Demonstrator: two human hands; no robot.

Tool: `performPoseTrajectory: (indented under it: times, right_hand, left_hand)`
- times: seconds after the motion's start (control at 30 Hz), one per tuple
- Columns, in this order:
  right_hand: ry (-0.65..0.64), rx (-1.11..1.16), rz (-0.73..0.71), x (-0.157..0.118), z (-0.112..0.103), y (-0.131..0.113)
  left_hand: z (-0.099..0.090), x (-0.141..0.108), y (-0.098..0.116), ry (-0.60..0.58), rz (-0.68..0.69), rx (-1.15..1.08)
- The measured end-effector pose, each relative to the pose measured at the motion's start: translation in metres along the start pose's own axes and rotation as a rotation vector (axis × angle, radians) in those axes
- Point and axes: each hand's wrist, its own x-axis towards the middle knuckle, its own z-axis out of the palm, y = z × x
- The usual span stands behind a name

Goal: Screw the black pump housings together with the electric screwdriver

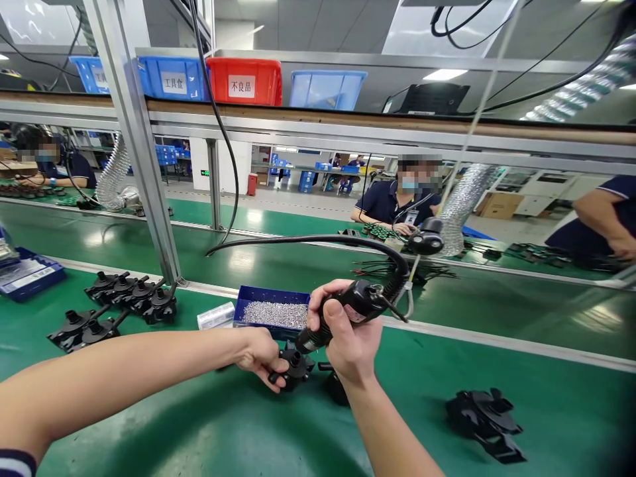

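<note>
My left hand (263,358) grips a black plastic part (297,368) by its side, low over the green table just in front of a blue tray of small metal screws (275,315). In my right hand (350,334) is a black corded electric screwdriver (355,303), tilted down to the left, its front end close above that part. Whether its tip touches the part is hidden. Another black part (335,387) lies partly behind my right wrist. One more black part (484,421) rests on the table at the right.
Several black parts (132,295) stand at the left, near a metal post (144,146). A white roll (216,316) lies beside the screw tray. The screwdriver's cable (308,240) arches overhead. Across the bench sits a person (397,199).
</note>
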Motion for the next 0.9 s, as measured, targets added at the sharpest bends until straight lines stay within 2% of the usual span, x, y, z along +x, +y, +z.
performPoseTrajectory:
  times: [0.1, 0.33, 0.5, 0.73, 0.9]
  right_hand:
    - [-0.006, -0.004, 0.031, 0.002, 0.003, 0.004]
    - [-0.011, 0.017, 0.103, 0.005, -0.002, 0.026]
    - [-0.053, 0.039, 0.143, 0.006, -0.003, 0.03]
    - [-0.363, 0.174, 0.283, 0.015, -0.016, 0.035]
    - [-0.278, 0.281, 0.291, 0.011, -0.011, 0.03]
  left_hand:
    - [0.008, 0.005, 0.005, 0.013, -0.053, 0.049]
    - [0.015, 0.003, 0.01, 0.03, -0.081, 0.08]
    - [0.019, -0.002, 0.014, 0.056, -0.097, 0.068]
    - [0.02, -0.005, 0.014, 0.095, -0.073, 0.048]
    - [0.019, -0.001, 0.012, 0.105, -0.073, 0.055]
